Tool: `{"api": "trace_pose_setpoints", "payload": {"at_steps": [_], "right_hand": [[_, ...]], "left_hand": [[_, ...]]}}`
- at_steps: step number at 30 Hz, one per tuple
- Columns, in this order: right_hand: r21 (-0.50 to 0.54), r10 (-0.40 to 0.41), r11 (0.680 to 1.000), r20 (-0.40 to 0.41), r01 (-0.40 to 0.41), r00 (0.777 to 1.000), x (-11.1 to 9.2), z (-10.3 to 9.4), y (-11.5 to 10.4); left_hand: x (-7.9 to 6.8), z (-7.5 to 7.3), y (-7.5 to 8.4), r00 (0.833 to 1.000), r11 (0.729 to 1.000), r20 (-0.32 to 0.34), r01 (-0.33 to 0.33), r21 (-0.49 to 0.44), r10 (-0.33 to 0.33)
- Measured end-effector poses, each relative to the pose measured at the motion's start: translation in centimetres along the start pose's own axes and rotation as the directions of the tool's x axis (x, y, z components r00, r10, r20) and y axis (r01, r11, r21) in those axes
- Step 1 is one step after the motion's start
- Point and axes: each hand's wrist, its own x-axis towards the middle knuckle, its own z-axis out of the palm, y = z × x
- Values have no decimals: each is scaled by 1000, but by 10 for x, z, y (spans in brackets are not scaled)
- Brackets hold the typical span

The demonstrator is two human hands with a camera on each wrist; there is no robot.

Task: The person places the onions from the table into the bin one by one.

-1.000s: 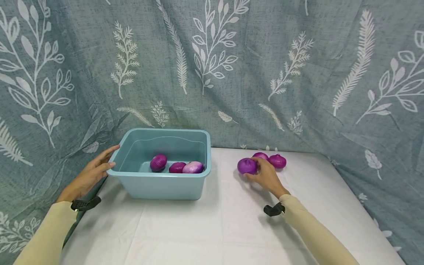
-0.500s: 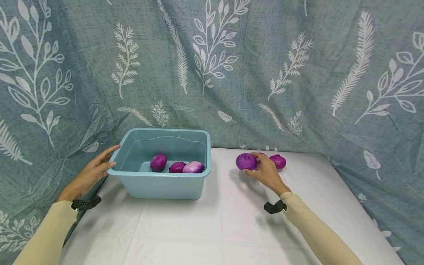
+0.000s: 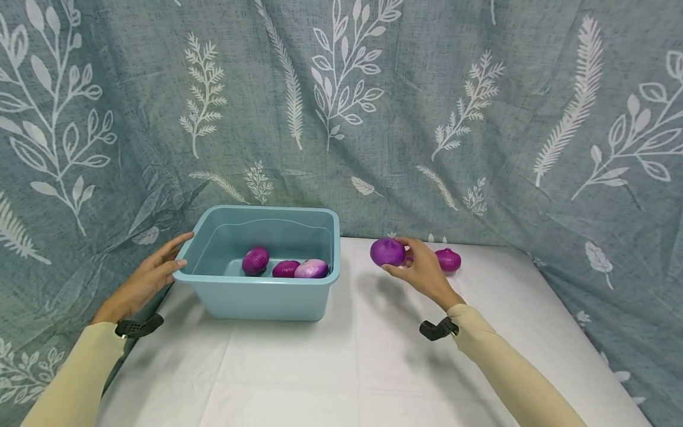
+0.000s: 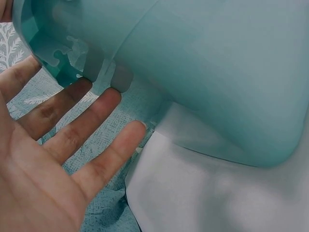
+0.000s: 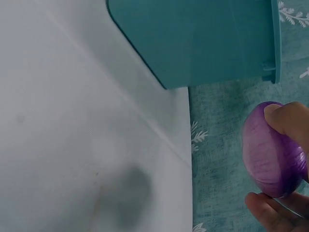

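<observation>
The right hand [image 3: 425, 274] pinches one purple onion [image 3: 386, 252] between thumb and fingers, above the white table [image 3: 293, 373]; two more onions [image 3: 449, 260] lie near that hand, one mostly hidden. The left hand [image 3: 140, 284], fingers spread, touches one blue tub [image 3: 261, 301] holding three onions [image 3: 255, 261].

A blue-grey cloth [image 3: 405, 130] — leaf-printed in white — hangs behind and beside the white tabletop [image 3: 288, 373].
</observation>
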Motion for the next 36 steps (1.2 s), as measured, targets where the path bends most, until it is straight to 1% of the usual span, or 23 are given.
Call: {"api": "trace_pose_setpoints", "payload": {"at_steps": [3,10,21,30,33,36], "right_hand": [[9,0,1000,4,0,1000,3,-2,-8],[77,-7,997,25,5,1000,10,-6,-32],[132,-84,988,6,83,996,15,-3,-77],[229,-159,961,-8,157,987,20,7,-106],[252,-185,950,-12,182,983,21,14,-113],[258,-211,944,1,204,977,21,22,-120]], "left_hand": [[1,0,0,1000,1000,1,-1,4,1],[1,0,0,1000,1000,2,1,-2,-1],[2,-1,-1,1000,1000,6,-4,-4,4],[1,-2,-2,1000,1000,6,-5,-9,5],[1,-2,-2,1000,1000,5,0,-2,0],[2,-2,-2,1000,1000,5,3,2,-3]]}}
